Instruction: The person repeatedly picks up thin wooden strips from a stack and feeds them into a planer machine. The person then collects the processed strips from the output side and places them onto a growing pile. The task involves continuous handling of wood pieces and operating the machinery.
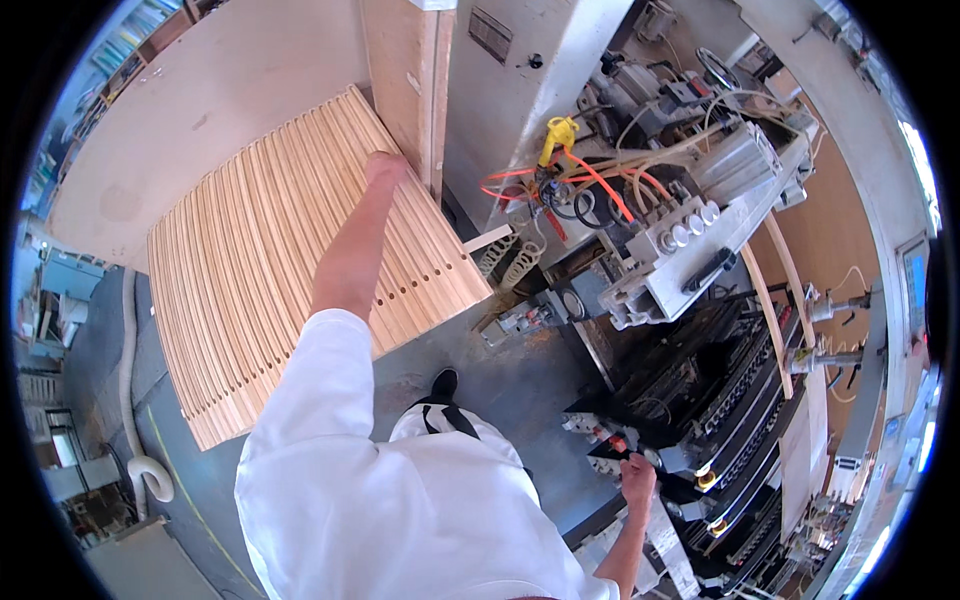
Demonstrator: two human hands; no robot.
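Observation:
A broad row of pale wooden strips (pixel 265 235) lies side by side on the left, with grooves along them and dark holes near their near ends. My left arm reaches across the row. At its far right edge my left hand (pixel 385 170) is closed over the outermost wooden strip, its fingertips partly hidden. To the lower right, my right hand (pixel 637 482) is curled beside a small red knob (pixel 618 443) on the machine (pixel 700 400). Whether it holds anything is not visible.
An upright wooden panel (pixel 408 90) stands just beyond the strips. Orange and clear hoses and a yellow fitting (pixel 560 135) sit on the machine's upper part. Black chain tracks (pixel 740 410) run along its right side. A white hose (pixel 130 370) lies on the grey floor at left.

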